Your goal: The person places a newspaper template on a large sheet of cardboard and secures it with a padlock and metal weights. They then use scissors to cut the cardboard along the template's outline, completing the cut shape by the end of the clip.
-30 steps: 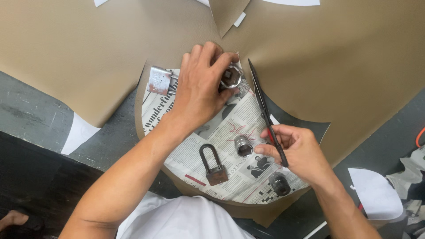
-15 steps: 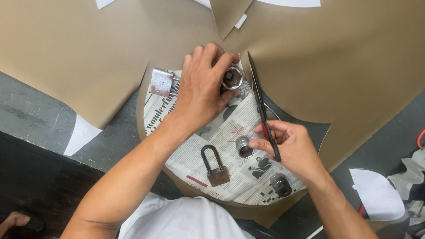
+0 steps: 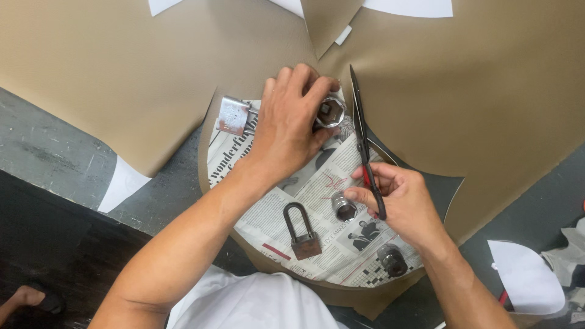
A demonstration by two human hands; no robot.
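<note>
Left hand [image 3: 286,131] lies palm down on the newspaper [image 3: 317,237], fingers curled around a large shiny hex socket [image 3: 331,111], pressing it at the sheet's top edge. Right hand [image 3: 405,204] is closed on the handles of long black scissors [image 3: 364,143], red inner grip showing, thin blades pointing up and away along the edge of the tan sheet material [image 3: 463,97]. Tan material is smooth, matte, leather-like, cut in curved outlines; several pieces overlap across the tabletop [image 3: 55,149], which is grey and scuffed. Newspaper is crinkled and printed, one sheet over a rounded tan piece. Metal weights on it: one rusty brown padlock [image 3: 301,234] with long shackle, one silver padlock [image 3: 234,116] at the upper left edge, one small steel cylinder [image 3: 344,207] just beside the right thumb, one dark knurled cylinder [image 3: 392,259] near the right wrist. White paper pieces [image 3: 527,277] lie at the margins, at least four.
</note>
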